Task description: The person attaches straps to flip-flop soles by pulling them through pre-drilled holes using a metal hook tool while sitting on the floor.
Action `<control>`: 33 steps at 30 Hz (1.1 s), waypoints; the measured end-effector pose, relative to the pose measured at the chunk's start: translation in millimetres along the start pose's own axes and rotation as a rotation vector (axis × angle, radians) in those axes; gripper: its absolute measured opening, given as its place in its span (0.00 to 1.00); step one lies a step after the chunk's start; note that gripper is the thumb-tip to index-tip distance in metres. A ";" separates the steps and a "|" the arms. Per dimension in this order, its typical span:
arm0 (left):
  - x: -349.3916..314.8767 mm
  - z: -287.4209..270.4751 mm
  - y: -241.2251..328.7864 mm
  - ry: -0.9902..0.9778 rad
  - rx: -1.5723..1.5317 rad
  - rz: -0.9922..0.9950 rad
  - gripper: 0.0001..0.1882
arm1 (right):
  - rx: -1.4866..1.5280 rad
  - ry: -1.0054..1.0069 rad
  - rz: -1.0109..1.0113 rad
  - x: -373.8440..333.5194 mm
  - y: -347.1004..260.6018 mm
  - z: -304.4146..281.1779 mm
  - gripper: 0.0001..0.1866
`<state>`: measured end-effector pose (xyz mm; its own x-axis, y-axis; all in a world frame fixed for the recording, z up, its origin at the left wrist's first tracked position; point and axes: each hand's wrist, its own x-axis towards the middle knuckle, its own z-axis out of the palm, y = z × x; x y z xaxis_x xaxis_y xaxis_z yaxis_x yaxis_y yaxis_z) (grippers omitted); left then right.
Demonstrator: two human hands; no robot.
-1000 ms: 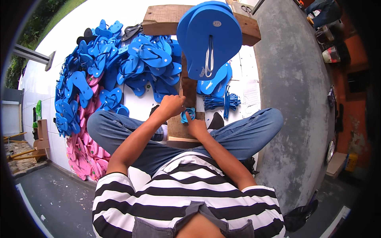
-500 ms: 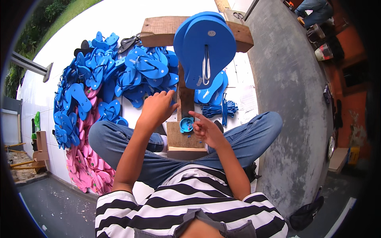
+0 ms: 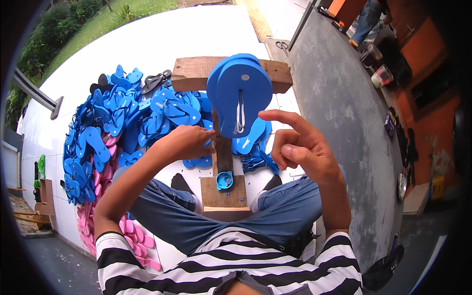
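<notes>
Blue flip-flop soles [image 3: 236,101] stand stacked upright against the crossbar of a wooden stand [image 3: 189,73], a pale metal prong showing through a slot in the front one. My left hand [image 3: 189,140] is beside the stand's post, left of the soles' lower end, fingers bent together; whatever they may hold is hidden. To the right of the soles I hold up my right hand [image 3: 305,152], index finger stretched toward them, the other fingers curled, nothing visible in it. Between my legs a small blue cup [image 3: 224,180] with tiny pieces sits on the stand's wooden base [image 3: 211,199].
A large heap of blue flip-flops [image 3: 118,105] lies left, pink ones [image 3: 140,241] below it. Right of the post are more blue soles [image 3: 255,135] and a bundle of blue straps [image 3: 258,164]. Scissors [image 3: 281,45] lie at the far right. Another person [image 3: 368,24] stands far off.
My right hand has risen and moved right, away from the blue cup. My left hand's fingers have drawn together near the post. The view has tilted, so the stand appears lower.
</notes>
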<state>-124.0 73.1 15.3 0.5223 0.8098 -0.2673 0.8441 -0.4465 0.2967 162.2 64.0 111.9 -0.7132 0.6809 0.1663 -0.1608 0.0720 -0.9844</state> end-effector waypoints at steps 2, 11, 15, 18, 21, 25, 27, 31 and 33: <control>20.0 14.0 -19.2 -0.138 0.008 -0.046 0.22 | -0.144 0.004 -0.020 11.0 -0.4 -2.2 0.31; 10.9 40.2 -19.2 -0.454 -0.098 0.007 0.27 | -0.785 -0.115 0.007 28.3 -1.7 -16.5 0.31; 9.7 62.3 -44.8 -0.506 0.126 -0.033 0.28 | -1.006 -0.035 -0.204 42.1 7.5 -22.6 0.27; 15.6 71.6 -48.8 -0.500 0.082 -0.080 0.24 | -0.854 -0.115 -0.380 35.3 25.8 -28.9 0.26; 25.7 72.6 -40.9 -0.409 0.038 0.053 0.24 | -0.831 -0.079 -0.433 34.1 35.8 -22.7 0.28; 34.0 58.4 -8.3 -0.246 -0.076 0.290 0.19 | -0.881 0.002 -0.498 46.8 38.8 -26.4 0.29; 37.3 62.8 -0.5 -0.091 -0.145 0.443 0.17 | -0.869 -0.050 -0.646 45.1 43.3 -22.0 0.30; 41.9 41.9 27.6 0.256 -0.164 0.635 0.15 | -0.925 0.006 -0.641 47.5 47.1 -26.7 0.31; 28.7 19.7 40.0 0.342 -0.167 0.602 0.17 | -0.879 -0.011 -0.691 49.0 50.6 -23.2 0.31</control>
<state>-72.9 71.0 1.4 0.8017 0.5272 0.2816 0.3771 -0.8117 0.4459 134.9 118.0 68.9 -0.6634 0.2892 0.6901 0.0099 0.9256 -0.3783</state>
